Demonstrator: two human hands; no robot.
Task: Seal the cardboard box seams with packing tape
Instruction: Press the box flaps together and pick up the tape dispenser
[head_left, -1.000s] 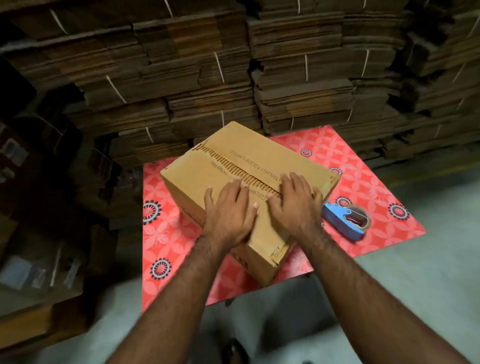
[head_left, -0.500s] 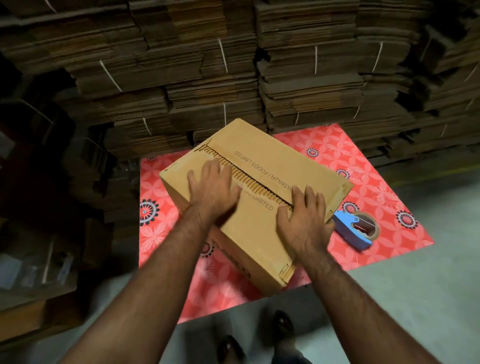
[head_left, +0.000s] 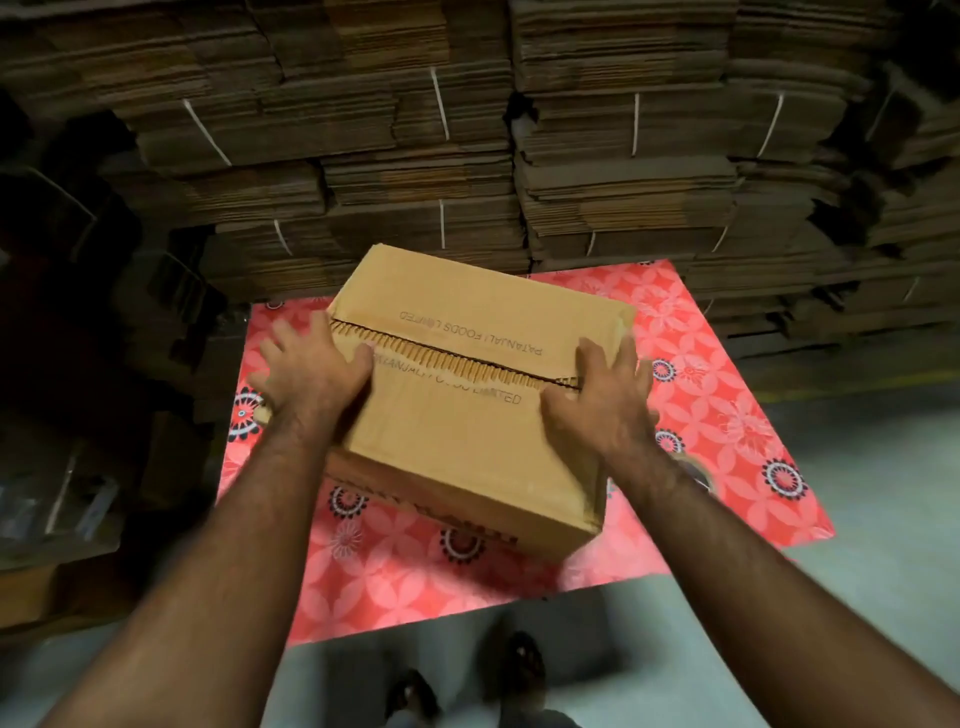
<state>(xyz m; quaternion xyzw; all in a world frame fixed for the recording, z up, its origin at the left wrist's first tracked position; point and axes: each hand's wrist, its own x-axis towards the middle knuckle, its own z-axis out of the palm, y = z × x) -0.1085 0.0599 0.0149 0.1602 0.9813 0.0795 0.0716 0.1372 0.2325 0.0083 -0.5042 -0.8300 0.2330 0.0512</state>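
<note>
A brown cardboard box (head_left: 467, 447) stands on a red flowered mat (head_left: 727, 410). Its top flaps are folded down, and an open seam (head_left: 457, 364) with exposed corrugation runs across the top. My left hand (head_left: 311, 374) clasps the box's left end with fingers spread. My right hand (head_left: 602, 400) grips the right end, fingers over the top edge. The tape dispenser (head_left: 698, 474) lies on the mat to the right, almost fully hidden behind my right forearm.
Tall stacks of flattened, strapped cartons (head_left: 623, 156) wall off the far side right behind the mat. More dark clutter sits at the left (head_left: 78, 467). Grey floor (head_left: 883, 493) lies to the right and near me, where my feet (head_left: 519, 670) stand.
My hands moved apart from the middle of the top to the two ends. The box has turned so its seam runs nearly left to right. My forearm now covers the tape dispenser.
</note>
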